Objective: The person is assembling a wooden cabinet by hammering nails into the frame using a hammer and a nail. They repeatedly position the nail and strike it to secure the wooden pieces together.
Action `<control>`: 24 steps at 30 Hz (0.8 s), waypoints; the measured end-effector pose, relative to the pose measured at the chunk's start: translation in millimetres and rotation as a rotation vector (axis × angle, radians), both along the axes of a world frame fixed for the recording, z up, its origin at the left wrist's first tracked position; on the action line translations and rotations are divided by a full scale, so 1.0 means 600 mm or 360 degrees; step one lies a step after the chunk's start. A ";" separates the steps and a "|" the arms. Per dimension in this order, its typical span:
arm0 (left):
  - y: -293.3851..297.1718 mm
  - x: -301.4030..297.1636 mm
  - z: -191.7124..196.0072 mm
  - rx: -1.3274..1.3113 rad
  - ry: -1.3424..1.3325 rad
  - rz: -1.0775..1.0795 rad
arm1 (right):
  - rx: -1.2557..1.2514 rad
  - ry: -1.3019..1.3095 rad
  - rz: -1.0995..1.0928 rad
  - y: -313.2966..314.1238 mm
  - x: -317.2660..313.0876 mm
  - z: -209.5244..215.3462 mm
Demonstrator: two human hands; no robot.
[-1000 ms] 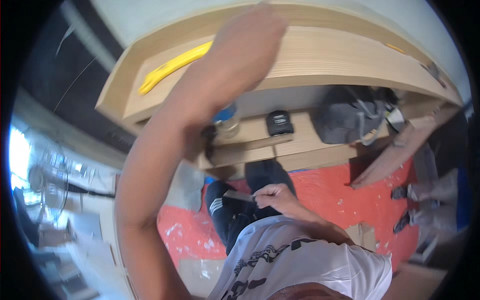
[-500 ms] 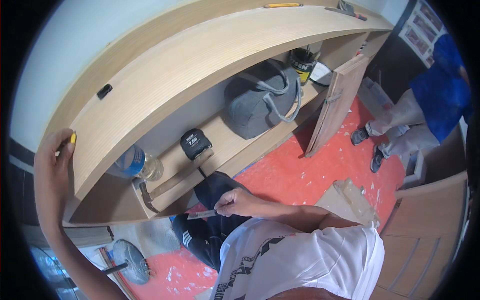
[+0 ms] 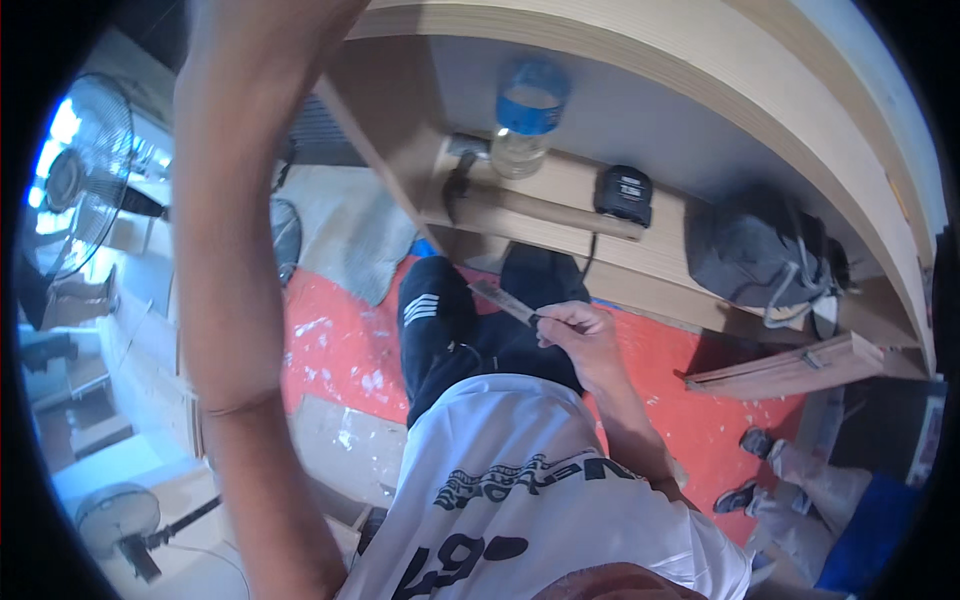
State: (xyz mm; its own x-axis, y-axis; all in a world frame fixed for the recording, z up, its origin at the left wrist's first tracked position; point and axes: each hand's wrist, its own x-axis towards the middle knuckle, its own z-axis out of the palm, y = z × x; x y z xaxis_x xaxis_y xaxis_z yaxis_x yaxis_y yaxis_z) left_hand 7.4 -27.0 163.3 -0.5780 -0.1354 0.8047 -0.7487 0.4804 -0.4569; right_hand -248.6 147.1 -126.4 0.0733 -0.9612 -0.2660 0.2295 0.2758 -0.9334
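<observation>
Our right hand (image 3: 585,335) is pinched shut on a thin flat blade (image 3: 503,300), held low in front of our dark trousers (image 3: 450,330), its pale tip angled up and left toward the shelf. It looks to us like a light, stiff strip of metal, probably slick and possibly sharp along the edge (we can't tell for certain at this size), so the dark end between thumb and fingers seems the sensible place to hold it, well back from the tip. Our left arm (image 3: 245,200) sweeps straight up past the wooden cabinet (image 3: 640,50), and the left hand is out of the picture at the top, so whether it grips anything we cannot say. Moving outward, the lower shelf (image 3: 560,235) carries one hammer (image 3: 530,205) lying on its side with a long wooden handle, one clear water bottle (image 3: 522,120) with a blue cap standing just behind it, one black tape measure (image 3: 625,192) to the right, and one grey bag (image 3: 765,255) slumped further right. One wooden board (image 3: 800,365) leans low at the right over the red floor (image 3: 330,340). Two fans are in view at the left, one (image 3: 85,165) up by the bright window and one (image 3: 120,515) down low. At bottom right we count two shoes (image 3: 745,470) of another person standing near.
</observation>
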 end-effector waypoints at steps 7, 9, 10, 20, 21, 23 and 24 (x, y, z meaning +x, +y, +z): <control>0.210 0.075 -0.211 0.1209 0.2863 -0.2048 | 0.0011 -0.0090 0.0094 -0.004 0.025 -0.009; 0.198 0.123 -0.353 0.1650 0.3618 -0.2193 | 0.0006 -0.0095 0.0120 -0.020 0.034 -0.013; 0.182 0.161 -0.450 0.1652 0.3931 -0.2488 | 0.0015 -0.0053 0.0152 -0.021 0.038 -0.013; 0.243 0.198 -0.702 0.1692 0.4611 -0.1626 | 0.0175 -0.0133 0.0446 -0.010 0.117 -0.052; 0.251 0.193 -0.704 0.1678 0.4452 -0.1722 | 0.0188 -0.0148 0.0458 -0.008 0.122 -0.052; 0.236 0.146 -0.631 0.1522 0.4456 -0.1519 | 0.0201 -0.0177 0.0448 -0.009 0.129 -0.047; 0.234 0.134 -0.602 0.1427 0.4445 -0.1416 | 0.0202 -0.0143 0.0469 -0.006 0.136 -0.044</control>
